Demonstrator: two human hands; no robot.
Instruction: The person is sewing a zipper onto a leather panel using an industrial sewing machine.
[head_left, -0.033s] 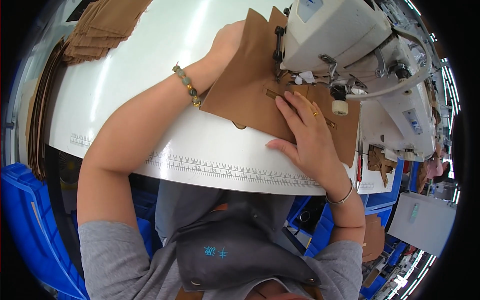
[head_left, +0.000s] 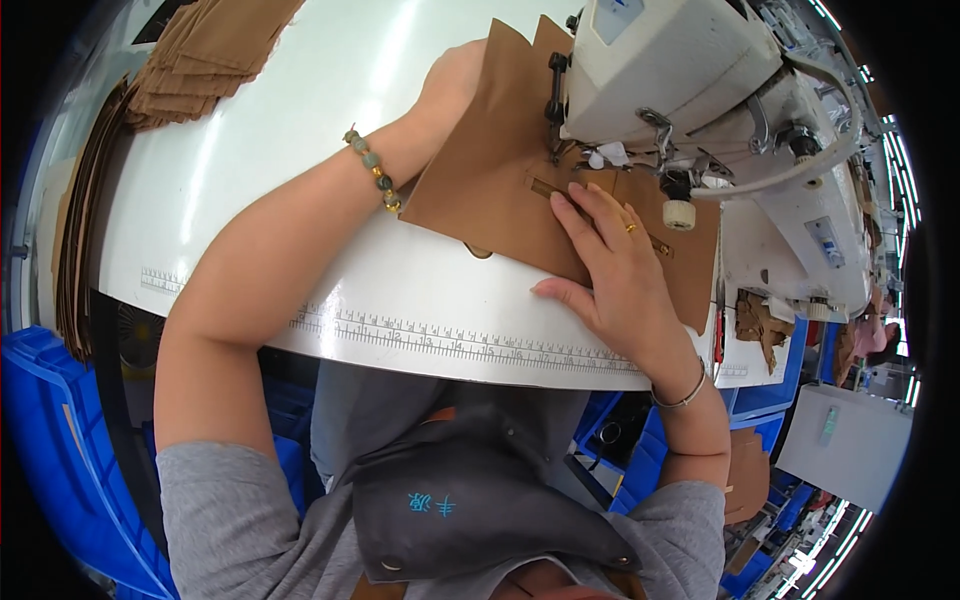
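Note:
A brown leather-like panel lies under the needle area of a white sewing machine. Its left part bends upward, and a narrow rectangular slot is cut near the middle. My right hand rests flat on the panel, fingers stretched beside the slot and thumb spread at the near edge. Behind the raised left part is my left hand; its fingers are hidden by the panel, so I cannot see their grip. The black needle bar parts stand just right of the fold.
Stacked brown pieces lie at the far left of the white table. More brown sheets hang at its left edge. A printed ruler follows the front edge. Blue bins stand below, and brown scraps lie at right.

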